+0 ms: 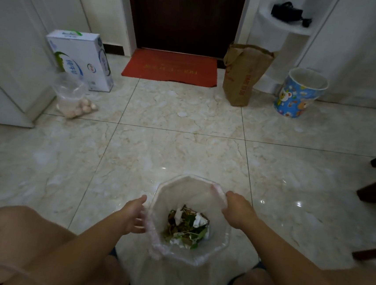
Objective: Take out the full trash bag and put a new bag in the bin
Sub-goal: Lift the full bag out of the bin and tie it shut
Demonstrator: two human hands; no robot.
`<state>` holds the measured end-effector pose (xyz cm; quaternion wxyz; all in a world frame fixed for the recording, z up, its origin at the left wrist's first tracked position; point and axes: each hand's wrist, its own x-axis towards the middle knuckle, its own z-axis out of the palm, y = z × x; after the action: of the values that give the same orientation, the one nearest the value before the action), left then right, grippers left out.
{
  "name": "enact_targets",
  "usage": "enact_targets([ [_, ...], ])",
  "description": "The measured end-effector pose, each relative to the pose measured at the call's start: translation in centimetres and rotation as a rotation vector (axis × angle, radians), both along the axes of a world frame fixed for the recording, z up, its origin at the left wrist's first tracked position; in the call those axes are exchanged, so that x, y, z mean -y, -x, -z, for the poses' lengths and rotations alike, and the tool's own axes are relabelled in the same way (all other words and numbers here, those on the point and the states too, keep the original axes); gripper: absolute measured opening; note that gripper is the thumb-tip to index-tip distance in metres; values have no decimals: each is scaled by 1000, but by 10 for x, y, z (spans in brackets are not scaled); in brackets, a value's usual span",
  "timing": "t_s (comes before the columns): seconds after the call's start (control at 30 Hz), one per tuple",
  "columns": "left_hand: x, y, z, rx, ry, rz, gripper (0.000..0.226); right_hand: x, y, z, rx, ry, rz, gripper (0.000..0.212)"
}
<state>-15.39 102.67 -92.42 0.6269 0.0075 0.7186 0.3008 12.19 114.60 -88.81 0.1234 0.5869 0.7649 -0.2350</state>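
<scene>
Evidently light and limp: thin clear trash bag (217, 228) lining the bin (194, 261), holding only a small heap of leaves and paper scraps (187, 227) at the bottom. Slippery film, prone to tearing; best taken at the folded-over rim, gathered on opposite sides. Bin on the floor between the feet, directly below. Right hand (237, 208) pinching the rim film on its side. Left hand (133, 215) fingers relaxed, touching the opposite rim, grip not confirmed. Hands apart across the mouth.
</scene>
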Motion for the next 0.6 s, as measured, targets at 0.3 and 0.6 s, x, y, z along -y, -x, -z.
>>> enact_targets([
  [0.3, -5, 4, 16, -33, 0, -24, 18, -1, 0, 12, -63, -14, 64, 20],
  [0.6, -10, 15, 30, 22, 15, -92, 17, 1, 2, 14, -89, -27, 78, 20],
])
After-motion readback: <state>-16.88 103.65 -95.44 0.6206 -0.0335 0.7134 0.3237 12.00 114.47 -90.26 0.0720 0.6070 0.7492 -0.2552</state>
